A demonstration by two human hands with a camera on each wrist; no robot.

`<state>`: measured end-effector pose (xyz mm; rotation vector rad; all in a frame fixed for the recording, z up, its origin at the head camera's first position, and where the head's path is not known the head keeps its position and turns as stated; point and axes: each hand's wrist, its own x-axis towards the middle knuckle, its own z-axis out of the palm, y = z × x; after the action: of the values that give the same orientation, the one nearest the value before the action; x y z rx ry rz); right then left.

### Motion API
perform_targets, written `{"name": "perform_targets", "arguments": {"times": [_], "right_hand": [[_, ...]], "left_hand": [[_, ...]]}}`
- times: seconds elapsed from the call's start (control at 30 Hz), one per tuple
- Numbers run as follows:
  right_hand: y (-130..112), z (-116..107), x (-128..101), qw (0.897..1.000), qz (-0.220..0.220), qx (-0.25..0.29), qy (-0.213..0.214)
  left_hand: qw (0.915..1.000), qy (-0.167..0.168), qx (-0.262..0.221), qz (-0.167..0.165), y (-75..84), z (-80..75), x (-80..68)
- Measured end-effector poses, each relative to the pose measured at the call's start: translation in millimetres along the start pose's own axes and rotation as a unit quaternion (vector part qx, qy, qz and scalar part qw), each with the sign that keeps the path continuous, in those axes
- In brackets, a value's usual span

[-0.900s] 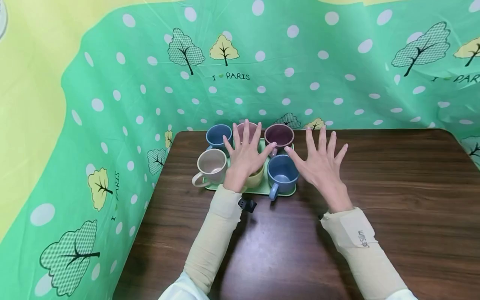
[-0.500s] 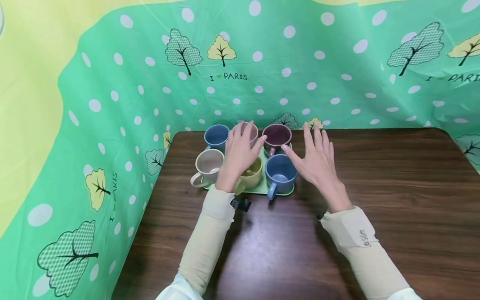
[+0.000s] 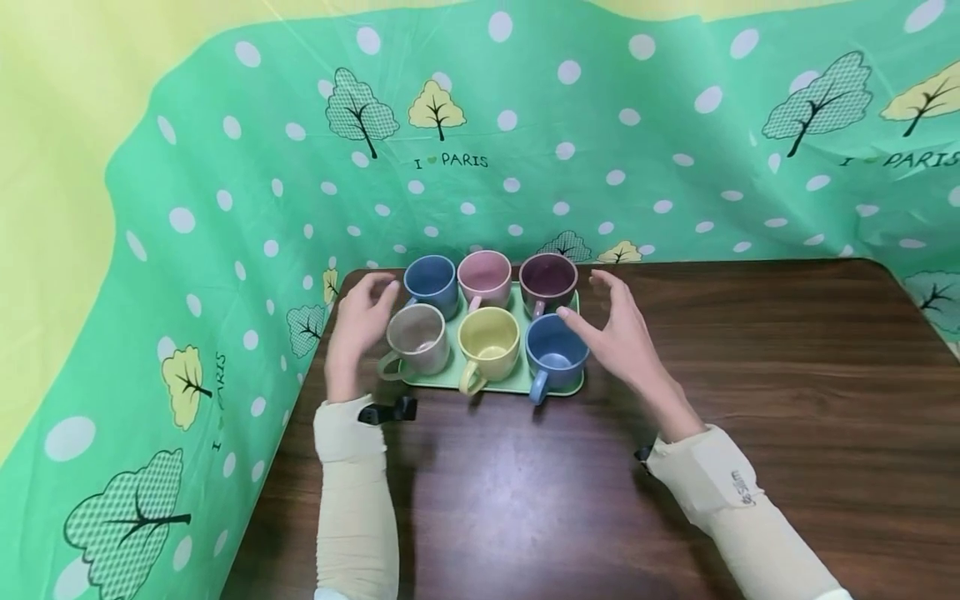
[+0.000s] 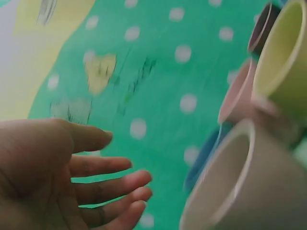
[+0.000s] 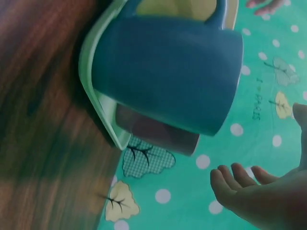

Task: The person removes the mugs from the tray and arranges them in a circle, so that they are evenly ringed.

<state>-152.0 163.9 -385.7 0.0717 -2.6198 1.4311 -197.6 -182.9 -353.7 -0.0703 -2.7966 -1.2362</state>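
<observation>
Several mugs stand in two rows on a pale green tray [image 3: 525, 383]. At the back are a blue mug [image 3: 431, 287], a pink mug [image 3: 485, 279] and a dark purple mug [image 3: 548, 283]. The front row has a greyish-white mug [image 3: 420, 342], a yellow mug [image 3: 489, 343] and a second blue mug [image 3: 557, 350]. My left hand [image 3: 358, 321] hovers left of the greyish-white mug, fingers relaxed, holding nothing. To the right of the front blue mug is my right hand [image 3: 622, 337], its thumb overlapping that mug's rim in the head view and its fingers loosely bent.
The tray sits near the back edge of a dark wooden table [image 3: 495, 508]. Behind and left of it hangs a green polka-dot cloth [image 3: 525, 125] with printed trees. A black wrist strap piece [image 3: 390, 410] juts from the left sleeve.
My left hand has moved left from over the mugs to beside the tray, uncovering the yellow and pink mugs. The right hand's spread fingers have drawn together and bent; mugs and tray stay put.
</observation>
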Motion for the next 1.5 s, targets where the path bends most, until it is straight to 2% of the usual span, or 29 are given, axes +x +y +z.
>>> {"name": "perform_targets", "arguments": {"times": [0.13,0.23,0.37,0.47,0.53,0.63,0.7,0.93,1.07,1.27,1.5], "right_hand": [[1.6,8.4,-5.9,1.0,-0.005,-0.013,-0.012],[3.2,16.0,-10.9,0.999,-0.006,-0.036,-0.021],[5.0,25.6,-19.1,0.998,0.0,-0.062,-0.024],[5.8,31.0,-25.5,0.997,0.01,-0.08,-0.022],[5.9,34.2,-28.6,0.996,0.02,-0.087,-0.021],[6.0,38.6,-32.0,0.995,0.036,-0.09,-0.02],[6.1,41.2,-34.2,0.995,0.048,-0.089,-0.017],[11.3,51.7,-40.4,0.995,0.065,-0.079,0.002],[14.2,54.5,-40.5,0.995,0.063,-0.071,0.019],[20.2,50.8,-37.4,0.995,0.044,-0.08,0.028],[31.0,34.9,-34.6,0.997,0.008,-0.078,-0.002]], "left_hand": [[0.9967,-0.054,-0.033,-0.05,-35.6,-12.4,-5.4],[0.9879,-0.099,-0.071,-0.096,-60.1,-11.9,-9.0],[0.964,-0.16,-0.136,-0.162,-88.3,2.5,-11.4],[0.9436,-0.201,-0.177,-0.195,-103.7,15.8,-12.4],[0.9333,-0.216,-0.194,-0.211,-110.8,23.2,-12.9],[0.9239,-0.222,-0.219,-0.222,-116.6,30.3,-13.0],[0.9231,-0.215,-0.224,-0.226,-117.8,33.6,-12.6],[0.9363,-0.196,-0.181,-0.228,-115.8,38.7,-11.1],[0.9405,-0.197,-0.157,-0.229,-115.5,40.1,-9.4],[0.9393,-0.202,-0.149,-0.234,-115.9,38.3,-6.5],[0.937,-0.205,-0.153,-0.238,-115.3,37.6,-7.5]]}}
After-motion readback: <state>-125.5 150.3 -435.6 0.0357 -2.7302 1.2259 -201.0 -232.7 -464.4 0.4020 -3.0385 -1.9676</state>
